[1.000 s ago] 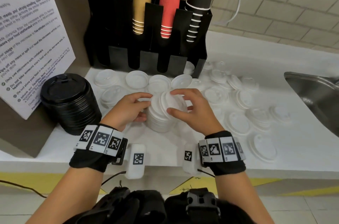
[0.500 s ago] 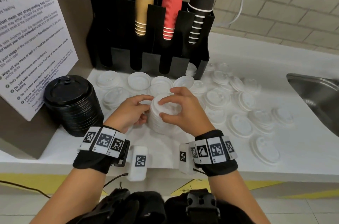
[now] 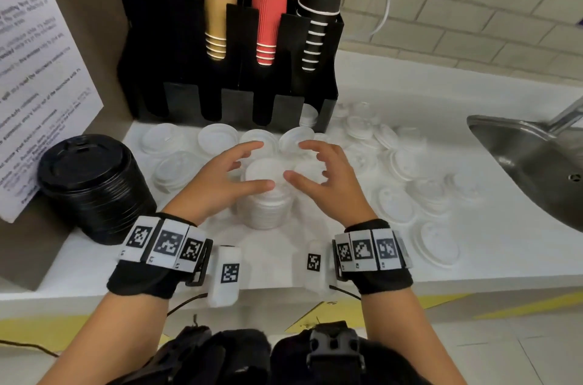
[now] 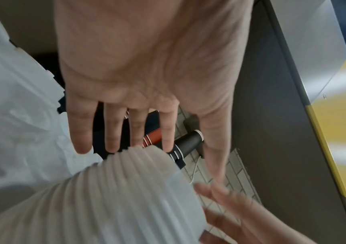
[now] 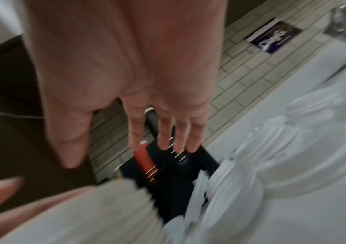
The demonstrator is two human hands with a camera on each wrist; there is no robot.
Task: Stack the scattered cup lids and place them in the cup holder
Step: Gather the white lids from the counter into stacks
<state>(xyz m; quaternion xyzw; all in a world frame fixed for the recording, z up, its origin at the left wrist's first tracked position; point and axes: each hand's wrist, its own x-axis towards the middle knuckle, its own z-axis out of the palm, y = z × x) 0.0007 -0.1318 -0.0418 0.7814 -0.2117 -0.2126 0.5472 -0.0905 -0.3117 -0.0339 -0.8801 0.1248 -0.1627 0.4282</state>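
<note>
While a stack of white lids (image 3: 266, 195) stands upright on the white counter (image 3: 504, 246), both hands hover over its top with fingers spread and holding nothing. Over the stack's left side, the left hand (image 3: 220, 179) reaches its thumb across the near rim; whether it touches cannot be told. Over the right side, the right hand (image 3: 328, 183) has loosely bent fingers, clear of the lids. Loose white lids (image 3: 397, 205) lie scattered on the counter around the stack, mostly to the right and behind. Behind them the black cup holder (image 3: 233, 101) carries tan, red and black cup stacks, with a few white lids in its rightmost lower slot. Left of the stack sits a pile of black lids (image 3: 91, 183). A steel sink (image 3: 536, 164) lies far right.
</note>
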